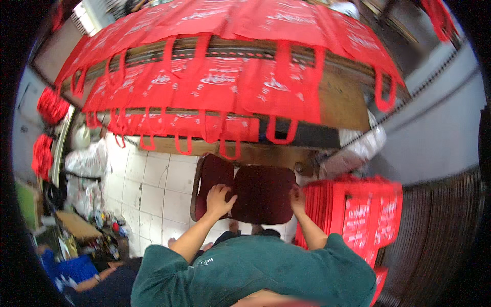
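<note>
Left hand [220, 200] rests on the maroon chair [265, 193] above white tiles [148, 204].

Bag wkshp: red printed bags [281, 100] on tiered racks [348, 97], bag stack [353, 210] nr. wall [429, 123].

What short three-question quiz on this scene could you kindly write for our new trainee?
1. Multiple choice: what does the left hand rest on?
A) a hanging red bag
B) the dark red chair
C) a green shirt

2. True or false: the pile of red bags stands to the right of the chair in this view.

3. Fill in the missing word: the floor is laid with white ____.

Key: 1 B; 2 true; 3 tiles.
</note>
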`<action>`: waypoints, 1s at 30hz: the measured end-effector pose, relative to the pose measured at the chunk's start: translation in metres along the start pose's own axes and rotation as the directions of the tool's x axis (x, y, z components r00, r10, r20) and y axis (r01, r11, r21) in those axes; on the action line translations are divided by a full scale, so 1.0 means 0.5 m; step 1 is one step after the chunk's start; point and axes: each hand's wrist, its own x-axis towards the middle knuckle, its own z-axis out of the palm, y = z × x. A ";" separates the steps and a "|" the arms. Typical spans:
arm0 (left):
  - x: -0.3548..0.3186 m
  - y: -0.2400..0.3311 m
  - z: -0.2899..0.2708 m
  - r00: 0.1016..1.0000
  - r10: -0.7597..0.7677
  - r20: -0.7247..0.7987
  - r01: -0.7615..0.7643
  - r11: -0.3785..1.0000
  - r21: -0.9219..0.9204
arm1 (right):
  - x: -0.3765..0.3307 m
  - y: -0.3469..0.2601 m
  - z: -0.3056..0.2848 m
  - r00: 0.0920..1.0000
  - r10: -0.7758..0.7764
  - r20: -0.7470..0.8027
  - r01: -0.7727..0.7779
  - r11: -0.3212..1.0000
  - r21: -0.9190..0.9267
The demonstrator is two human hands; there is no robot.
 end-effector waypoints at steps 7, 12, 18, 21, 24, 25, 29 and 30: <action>-0.098 -0.068 0.000 0.921 0.120 0.372 -0.144 0.989 0.039 | -0.354 -0.079 -0.189 0.822 0.538 0.187 -0.560 0.823 0.095; -0.101 -0.007 0.047 0.844 0.296 0.446 -0.261 0.955 -0.141 | -0.489 -0.108 -0.331 0.758 0.499 -0.420 -0.537 0.843 0.032; -0.126 0.130 0.119 0.565 0.483 0.669 -0.462 0.857 -0.229 | -0.601 -0.288 -0.458 0.403 0.599 -0.692 -0.675 0.705 0.217; -0.130 0.190 0.171 0.411 0.570 0.711 -0.581 0.765 -0.278 | -0.677 -0.337 -0.478 0.242 0.523 -0.817 -0.657 0.708 0.259; -0.132 0.263 0.200 0.273 0.624 0.732 -0.651 0.680 -0.337 | -0.771 -0.373 -0.511 -0.066 0.425 -0.903 -0.620 0.692 0.371; -0.133 0.286 0.210 0.235 0.646 0.726 -0.671 0.648 -0.360 | -0.817 -0.372 -0.509 -0.176 0.361 -0.916 -0.603 0.696 0.390; -0.174 0.395 0.237 0.059 0.733 0.677 -0.718 0.503 -0.482 | -1.095 -0.394 -0.449 -0.654 0.021 -0.757 -0.666 0.458 0.588; -0.189 0.417 0.237 0.010 0.752 0.659 -0.719 0.463 -0.518 | -1.137 -0.430 -0.443 -0.724 -0.086 -0.684 -0.665 0.351 0.660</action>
